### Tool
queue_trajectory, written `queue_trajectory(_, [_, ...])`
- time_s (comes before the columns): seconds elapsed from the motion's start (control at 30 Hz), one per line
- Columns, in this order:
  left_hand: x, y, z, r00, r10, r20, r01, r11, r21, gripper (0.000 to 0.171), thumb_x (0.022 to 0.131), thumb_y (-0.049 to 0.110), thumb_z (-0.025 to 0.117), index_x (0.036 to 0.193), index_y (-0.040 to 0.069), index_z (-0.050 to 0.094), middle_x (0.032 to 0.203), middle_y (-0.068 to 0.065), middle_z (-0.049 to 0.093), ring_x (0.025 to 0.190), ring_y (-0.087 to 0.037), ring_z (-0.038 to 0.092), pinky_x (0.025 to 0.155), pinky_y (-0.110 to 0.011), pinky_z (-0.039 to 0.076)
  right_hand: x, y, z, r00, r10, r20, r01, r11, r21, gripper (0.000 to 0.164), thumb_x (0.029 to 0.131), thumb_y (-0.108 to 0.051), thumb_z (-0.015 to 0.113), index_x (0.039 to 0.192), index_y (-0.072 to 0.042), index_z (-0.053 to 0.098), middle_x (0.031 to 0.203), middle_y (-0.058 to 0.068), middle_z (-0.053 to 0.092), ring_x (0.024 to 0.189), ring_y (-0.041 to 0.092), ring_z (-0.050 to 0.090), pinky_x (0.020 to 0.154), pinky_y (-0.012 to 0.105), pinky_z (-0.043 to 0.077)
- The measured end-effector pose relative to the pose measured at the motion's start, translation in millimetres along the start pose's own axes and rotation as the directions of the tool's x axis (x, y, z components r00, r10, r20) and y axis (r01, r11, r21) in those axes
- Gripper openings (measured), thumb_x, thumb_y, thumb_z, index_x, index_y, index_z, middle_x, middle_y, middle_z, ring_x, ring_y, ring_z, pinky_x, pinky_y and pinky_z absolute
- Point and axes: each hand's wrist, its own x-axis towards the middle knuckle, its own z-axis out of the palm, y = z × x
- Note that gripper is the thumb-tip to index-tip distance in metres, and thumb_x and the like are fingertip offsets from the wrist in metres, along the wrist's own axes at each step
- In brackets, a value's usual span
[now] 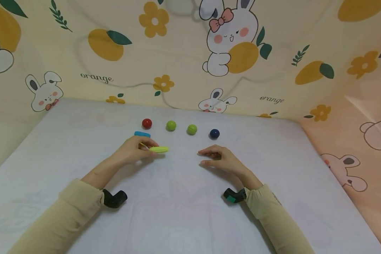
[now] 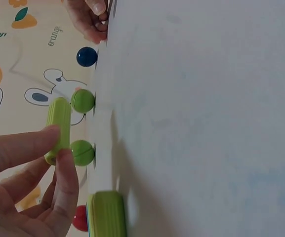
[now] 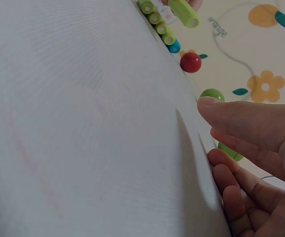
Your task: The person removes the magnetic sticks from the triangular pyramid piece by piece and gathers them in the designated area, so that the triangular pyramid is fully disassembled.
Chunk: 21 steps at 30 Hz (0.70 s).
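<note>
My left hand (image 1: 134, 150) pinches a yellow-green ridged plastic stick (image 1: 159, 149) between thumb and fingers. In the left wrist view this stick (image 2: 60, 116) is raised above the tabletop. Just beyond that hand lies a blue stick (image 1: 142, 134). The right wrist view shows a row of several yellow-green sticks (image 3: 161, 28) beside the blue one, mostly hidden by the left hand in the head view. My right hand (image 1: 223, 160) holds nothing, its fingers loosely bent and thumb apart, near the dark blue ball (image 1: 214, 133).
A red ball (image 1: 147, 123), a green ball (image 1: 171, 125) and a second green ball (image 1: 192, 129) stand in line with the dark blue one towards the back of the white table (image 1: 184, 211). Printed cloth (image 1: 184, 53) hangs behind and at the right.
</note>
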Motion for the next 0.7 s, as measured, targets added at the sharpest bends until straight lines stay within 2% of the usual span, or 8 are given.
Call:
queue_trajectory(0.23, [-7.8,-4.7,-9.8,1.000,0.005,0.006,-0.005,1.000,0.019,0.031,0.086,0.015,0.070,0.115,0.004,0.068,0.111,-0.015,0.064,0.091,-0.024,0.054,0.075,-0.027,0.044,-1,-1,-1,1.000,0.001,0.005,-0.001,1.000,-0.002,0.039,0.081,-0.023,0.078,0.117,-0.012,0.068,0.118,0.004,0.065,0.109,0.021,0.055,0.095,0.036,0.044])
queue_trajectory(0.5, [-17.1,-12.2,-19.9,1.000,0.010,0.024,-0.010,1.000,0.020,0.032,0.085,0.015,0.071,0.114,0.003,0.067,0.112,-0.015,0.063,0.090,-0.023,0.057,0.074,-0.027,0.045,-2,-2,-1,1.000,0.001,-0.004,-0.001,1.000,-0.002,0.039,0.080,-0.023,0.078,0.117,-0.013,0.069,0.117,0.003,0.065,0.108,0.020,0.056,0.093,0.031,0.046])
queue_trajectory(0.7, [-22.4,-18.0,-27.3,1.000,0.014,0.028,-0.014,1.000,0.001,0.034,0.084,0.016,0.072,0.115,0.002,0.066,0.114,-0.017,0.063,0.089,-0.022,0.057,0.073,-0.027,0.045,-2,-2,0,1.000,0.005,-0.006,-0.005,1.000,0.013,0.039,0.080,-0.023,0.078,0.117,-0.012,0.068,0.117,0.004,0.064,0.108,0.021,0.055,0.094,0.034,0.044])
